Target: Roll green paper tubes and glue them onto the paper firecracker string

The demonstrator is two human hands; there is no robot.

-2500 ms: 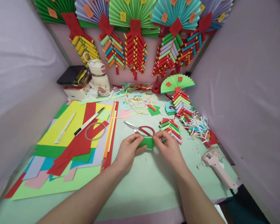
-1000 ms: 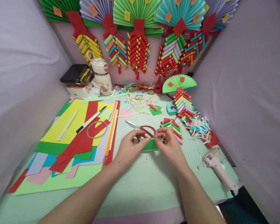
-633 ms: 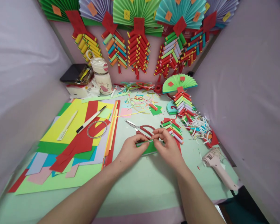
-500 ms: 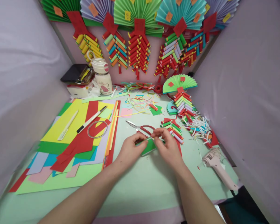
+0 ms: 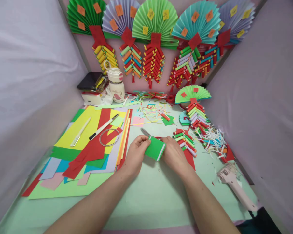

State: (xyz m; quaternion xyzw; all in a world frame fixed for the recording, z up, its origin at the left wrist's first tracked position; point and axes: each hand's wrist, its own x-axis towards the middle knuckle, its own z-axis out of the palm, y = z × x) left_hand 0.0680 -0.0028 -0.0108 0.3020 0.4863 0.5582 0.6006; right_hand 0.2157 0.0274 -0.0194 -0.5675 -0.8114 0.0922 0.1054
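A small green paper piece (image 5: 154, 149) with pale strips along two opposite edges is pinched at its upper left corner by my left hand (image 5: 136, 152), thumb on top. My right hand (image 5: 173, 152) is curled over the red handles of the scissors (image 5: 146, 131), just behind the paper's right edge. Its fingertips are partly hidden. The scissors' blades point to the upper left, beyond the paper. Right of my right hand lies a cluster of rolled paper firecrackers (image 5: 185, 140) on a red strip.
Coloured paper sheets (image 5: 73, 139), a craft knife (image 5: 104, 126), a white pen (image 5: 81, 131) and a ring (image 5: 109, 137) lie left. A glue gun (image 5: 235, 185) rests right. Paper scraps (image 5: 151, 112) and a bottle (image 5: 116, 86) are behind. Fan decorations (image 5: 155, 22) hang at the back.
My right hand has let go of the green paper and moved onto the scissors' handles. My left hand now holds the paper alone, its face turned up. The view has shifted.
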